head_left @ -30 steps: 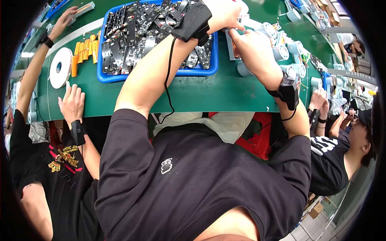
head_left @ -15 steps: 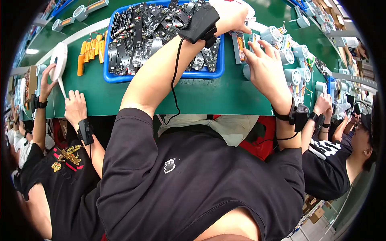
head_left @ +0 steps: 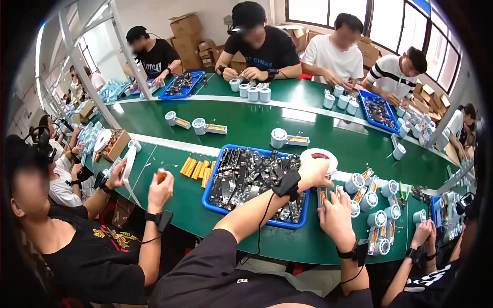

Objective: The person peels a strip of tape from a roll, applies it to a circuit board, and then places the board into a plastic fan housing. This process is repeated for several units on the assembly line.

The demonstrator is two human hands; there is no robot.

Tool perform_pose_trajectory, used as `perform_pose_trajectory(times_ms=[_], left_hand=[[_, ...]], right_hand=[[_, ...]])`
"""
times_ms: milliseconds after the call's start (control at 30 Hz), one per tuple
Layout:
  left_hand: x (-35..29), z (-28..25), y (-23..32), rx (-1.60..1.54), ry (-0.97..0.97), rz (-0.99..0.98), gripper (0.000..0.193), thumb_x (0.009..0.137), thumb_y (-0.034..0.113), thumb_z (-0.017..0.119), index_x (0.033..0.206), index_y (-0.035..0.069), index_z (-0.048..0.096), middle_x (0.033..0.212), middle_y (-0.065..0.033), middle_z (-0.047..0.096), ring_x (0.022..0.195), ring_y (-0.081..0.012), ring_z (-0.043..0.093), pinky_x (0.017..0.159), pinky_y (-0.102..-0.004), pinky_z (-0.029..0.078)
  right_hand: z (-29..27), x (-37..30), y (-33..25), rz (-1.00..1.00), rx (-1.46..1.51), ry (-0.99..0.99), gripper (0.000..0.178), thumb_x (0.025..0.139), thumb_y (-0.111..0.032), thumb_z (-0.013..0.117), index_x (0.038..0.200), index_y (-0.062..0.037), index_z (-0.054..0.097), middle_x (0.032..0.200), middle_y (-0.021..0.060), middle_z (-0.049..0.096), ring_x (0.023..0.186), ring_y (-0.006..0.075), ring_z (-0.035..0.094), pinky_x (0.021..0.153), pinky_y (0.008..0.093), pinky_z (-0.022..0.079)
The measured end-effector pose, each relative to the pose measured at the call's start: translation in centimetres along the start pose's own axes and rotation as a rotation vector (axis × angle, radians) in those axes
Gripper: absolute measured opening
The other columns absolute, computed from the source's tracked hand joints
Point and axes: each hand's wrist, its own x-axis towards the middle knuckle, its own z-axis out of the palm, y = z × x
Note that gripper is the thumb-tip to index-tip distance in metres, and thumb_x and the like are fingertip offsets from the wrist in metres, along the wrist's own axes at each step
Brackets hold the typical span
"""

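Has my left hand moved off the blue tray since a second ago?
No. The left hand stays at the far right corner of the blue tray, as before; only the camera tilted up.

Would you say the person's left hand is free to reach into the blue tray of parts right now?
Probably yes: the left hand already hovers at the blue tray's right edge, nothing between.

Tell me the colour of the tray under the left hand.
Blue tray, seen in the head view.

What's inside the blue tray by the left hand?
The blue tray holds a heap of dark and silver metal parts. The left hand and forearm cover its right end, hiding what lies there.
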Motion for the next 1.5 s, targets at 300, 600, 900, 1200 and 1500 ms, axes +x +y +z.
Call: perform_pose_trajectory(times_ms=[300, 600, 900, 1200, 1500], left_hand=[[1.4, 0.4, -0.4, 0.081, -0.008, -0.007, 0.065, 0.068, 0.052, 0.083, 0.100, -0.001, 0.063, 0.102, -0.0219, 0.069, 0.096, -0.0386, 0.067, 0.083, -0.0464, 0.053], [1.1, 0.1, -0.4, 0.130, 0.042, -0.014, 0.067, 0.064, 0.052, 0.086, 0.100, -0.001, 0.065, 0.095, -0.0208, 0.071, 0.088, -0.0375, 0.070, 0.078, -0.0450, 0.056], [1.7, 1.5, -0.1, 0.023, 0.079, -0.036, 0.057, 0.059, 0.048, 0.087, 0.085, 0.000, 0.071, 0.081, -0.0195, 0.072, 0.079, -0.0344, 0.072, 0.074, -0.0431, 0.057], [0.0, -0.6, -0.2, 0.049, 0.035, -0.036, 0.057, 0.061, 0.041, 0.088, 0.093, -0.001, 0.068, 0.088, -0.0182, 0.070, 0.082, -0.0343, 0.071, 0.077, -0.0423, 0.055], [-2.3, 0.1, 0.1, -0.040, 0.385, 0.104, 0.046, 0.078, 0.035, 0.078, 0.105, 0.001, 0.065, 0.105, -0.0168, 0.064, 0.097, -0.0344, 0.065, 0.086, -0.0443, 0.052]], right_hand=[[2.7, 1.8, -3.2, 0.322, -0.199, 0.093, 0.028, 0.079, -0.011, 0.068, 0.101, 0.0037, 0.073, 0.114, 0.0194, 0.064, 0.128, 0.0375, 0.050, 0.116, 0.0493, 0.028], [3.5, 2.7, -2.6, 0.380, -0.158, 0.199, 0.022, 0.077, -0.012, 0.066, 0.091, 0.0029, 0.074, 0.106, 0.0184, 0.068, 0.123, 0.0371, 0.053, 0.116, 0.0494, 0.027], [4.0, 3.3, 0.8, 0.425, 0.012, -0.027, 0.032, 0.085, -0.022, 0.066, 0.101, 0.0041, 0.071, 0.106, 0.0266, 0.067, 0.115, 0.0430, 0.056, 0.104, 0.0535, 0.040], [2.6, 4.7, -0.5, 0.349, 0.033, -0.084, 0.026, 0.087, -0.018, 0.062, 0.099, 0.0042, 0.067, 0.109, 0.0205, 0.067, 0.118, 0.0420, 0.052, 0.106, 0.0535, 0.036], [1.9, 2.7, -0.2, 0.347, 0.017, 0.069, 0.020, 0.083, -0.016, 0.070, 0.094, 0.0004, 0.067, 0.104, 0.0162, 0.069, 0.118, 0.0400, 0.052, 0.102, 0.0542, 0.039]])
